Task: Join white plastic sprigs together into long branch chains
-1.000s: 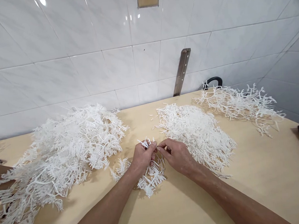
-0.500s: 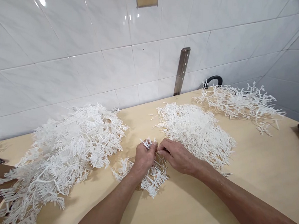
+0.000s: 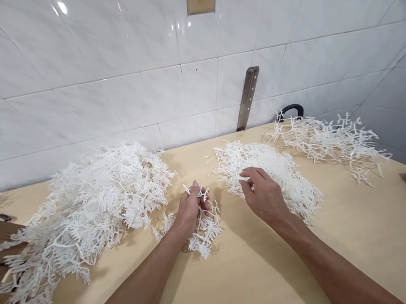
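Note:
My left hand (image 3: 191,206) is closed around a branched white plastic sprue (image 3: 204,236), whose lower part, thick with small prongs, hangs below the fingers. Forked bare tips poke out above the thumb. My right hand (image 3: 264,194) is over the near left side of a heap of small loose white plastic pieces (image 3: 268,160). Its thumb and forefinger are pinched on a small white plastic piece (image 3: 244,178). Behind my left wrist, more of the white branched plastic (image 3: 164,225) shows; whether it joins the held sprue I cannot tell.
A large tangled pile of full white sprues (image 3: 100,207) covers the left of the table (image 3: 264,276). Bare branched runners (image 3: 325,139) lie at the far right, with a black curved handle (image 3: 291,107) behind them. A metal bracket (image 3: 248,99) leans on the tiled wall; a cardboard box (image 3: 3,235) stands left.
My right hand has moved away from my left, to the right over the heap of loose pieces. My left hand keeps hold of the sprue, now turned slightly and shifted a little left.

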Motion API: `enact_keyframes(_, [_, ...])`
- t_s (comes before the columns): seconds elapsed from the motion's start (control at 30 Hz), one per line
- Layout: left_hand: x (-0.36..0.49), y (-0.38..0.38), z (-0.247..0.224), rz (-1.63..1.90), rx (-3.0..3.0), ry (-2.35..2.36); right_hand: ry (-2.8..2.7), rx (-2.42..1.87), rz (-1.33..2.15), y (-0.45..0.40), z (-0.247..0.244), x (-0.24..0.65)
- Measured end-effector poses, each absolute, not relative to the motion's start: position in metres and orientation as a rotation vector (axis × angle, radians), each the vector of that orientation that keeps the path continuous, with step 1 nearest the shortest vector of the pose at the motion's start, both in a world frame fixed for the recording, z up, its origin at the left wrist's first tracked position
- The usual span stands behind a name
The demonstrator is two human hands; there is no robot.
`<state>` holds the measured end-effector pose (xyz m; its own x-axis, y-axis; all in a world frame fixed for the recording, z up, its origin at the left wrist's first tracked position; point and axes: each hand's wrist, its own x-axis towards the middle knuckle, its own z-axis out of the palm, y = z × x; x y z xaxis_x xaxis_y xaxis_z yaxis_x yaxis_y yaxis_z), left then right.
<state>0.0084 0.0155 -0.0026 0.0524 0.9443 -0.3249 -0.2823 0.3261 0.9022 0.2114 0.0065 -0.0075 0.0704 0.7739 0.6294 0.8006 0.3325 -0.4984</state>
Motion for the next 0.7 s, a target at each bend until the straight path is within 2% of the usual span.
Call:
enact_keyframes(0.07, [0.008, 0.017, -0.003, 1.071, 0.710, 1.109, -1.669, -1.418, 0.020, 0.004, -0.006, 0.208])
enact_keyframes(0.23, [0.007, 0.017, -0.003, 1.058, 0.754, 1.021, -1.810, -1.374, 0.534, -0.009, -0.004, 0.183])
enact_keyframes(0.37, [0.007, 0.017, 0.000, 1.081, 0.784, 1.006, -1.961, -1.281, 0.798, -0.018, -0.003, 0.169])
enact_keyframes(0.7, [0.006, 0.018, -0.001, 1.019, 0.840, 1.106, -2.126, -1.109, 0.742, -0.019, -0.011, 0.160])
